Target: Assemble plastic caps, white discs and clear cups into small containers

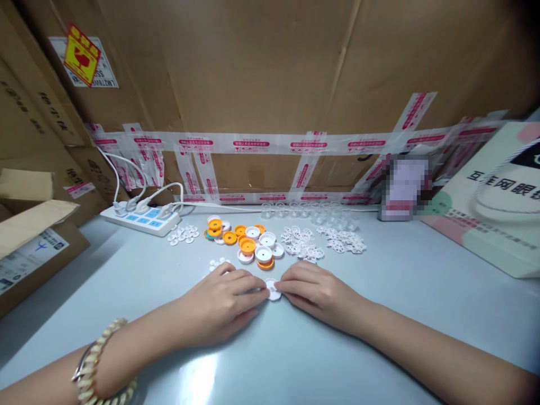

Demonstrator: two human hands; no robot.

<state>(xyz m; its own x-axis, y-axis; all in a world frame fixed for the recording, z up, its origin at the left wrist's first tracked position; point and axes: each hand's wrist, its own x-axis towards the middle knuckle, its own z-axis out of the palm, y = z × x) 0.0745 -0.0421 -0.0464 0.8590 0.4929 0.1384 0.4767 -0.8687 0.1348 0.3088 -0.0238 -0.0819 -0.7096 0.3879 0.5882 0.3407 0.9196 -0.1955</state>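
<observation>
Between my two hands, low over the table, is a small white round disc (274, 291) with a wavy edge and a small raised centre. My left hand (225, 301) has its fingertips closed on the disc's left edge. The fingers of my right hand (317, 292) pinch it from the right. Just beyond my hands lies a group of orange and white round cups (264, 255). Small white pieces (217, 264) are partly hidden behind my left hand. White lacy flower-like parts (301, 243) lie beyond my right hand.
Clear plastic pieces (310, 212) line the back of the table near a large taped carton (253, 67). At the left are a power strip (145, 219), small white discs (183, 234) and an open box (42, 264). A blurred phone (403, 188) and a printed bag (498, 208) stand at the right.
</observation>
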